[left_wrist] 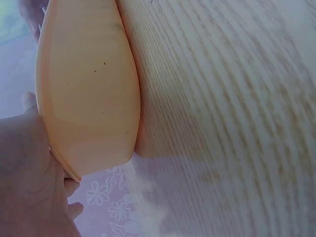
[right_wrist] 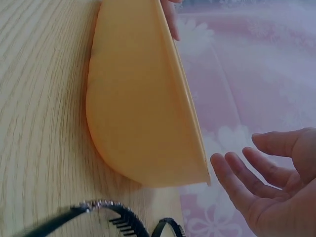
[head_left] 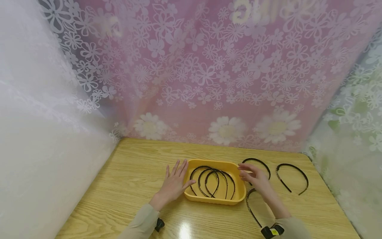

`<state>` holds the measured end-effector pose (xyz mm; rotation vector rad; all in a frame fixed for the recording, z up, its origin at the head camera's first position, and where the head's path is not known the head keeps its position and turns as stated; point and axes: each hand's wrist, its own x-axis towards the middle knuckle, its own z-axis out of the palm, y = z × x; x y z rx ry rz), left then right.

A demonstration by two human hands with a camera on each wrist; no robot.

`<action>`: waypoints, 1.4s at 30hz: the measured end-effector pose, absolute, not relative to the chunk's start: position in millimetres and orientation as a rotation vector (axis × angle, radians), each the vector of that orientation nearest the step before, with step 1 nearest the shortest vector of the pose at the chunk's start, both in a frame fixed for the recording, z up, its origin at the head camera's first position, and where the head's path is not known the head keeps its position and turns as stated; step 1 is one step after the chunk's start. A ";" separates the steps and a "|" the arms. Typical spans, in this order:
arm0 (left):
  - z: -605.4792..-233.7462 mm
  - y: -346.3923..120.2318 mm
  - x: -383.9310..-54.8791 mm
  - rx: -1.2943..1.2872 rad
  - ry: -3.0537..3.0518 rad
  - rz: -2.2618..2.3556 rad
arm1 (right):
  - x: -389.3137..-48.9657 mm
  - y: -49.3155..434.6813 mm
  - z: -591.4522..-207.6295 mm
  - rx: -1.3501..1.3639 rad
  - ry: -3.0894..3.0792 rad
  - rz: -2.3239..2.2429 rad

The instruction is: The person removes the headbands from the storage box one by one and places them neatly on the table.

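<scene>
A yellow plastic basket [head_left: 213, 200] sits on the wooden table with several black toothed headbands [head_left: 204, 167] overlapping inside it. My left hand [head_left: 173, 186] rests against the basket's left end, fingers straight and spread, thumb reaching over the rim. In the left wrist view that hand [left_wrist: 29, 173] lies along the basket's rim. At the right end is my right hand [head_left: 259, 182], its fingers loosely bent near the rim with nothing held. The right wrist view shows a small gap between those fingertips [right_wrist: 217, 160] and the basket [right_wrist: 143, 98].
Three more black headbands lie on the table to the right: one behind my right hand [head_left: 257, 159], one farther right [head_left: 301, 171], one below the wrist [head_left: 251, 210]. A pink flowered curtain [head_left: 206, 73] hangs at the back, with pale sheets [head_left: 53, 132] at the sides.
</scene>
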<state>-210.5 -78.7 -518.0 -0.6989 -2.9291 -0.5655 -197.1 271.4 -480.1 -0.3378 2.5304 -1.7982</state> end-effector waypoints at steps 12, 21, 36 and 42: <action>-517.7 -79.5 -210.9 -0.708 -2.927 -0.547 | -205.7 237.5 -483.7 -0.317 2.529 -1.615; -523.4 -79.8 -212.1 -0.715 -2.884 -0.566 | -209.0 222.1 -489.6 -0.362 2.544 -1.538; -522.9 -79.7 -212.8 -0.704 -2.910 -0.549 | -210.2 202.9 -496.7 -0.354 2.559 -1.382; -521.6 -79.8 -212.0 -0.695 -2.924 -0.552 | -211.4 197.6 -498.3 -0.325 2.561 -1.414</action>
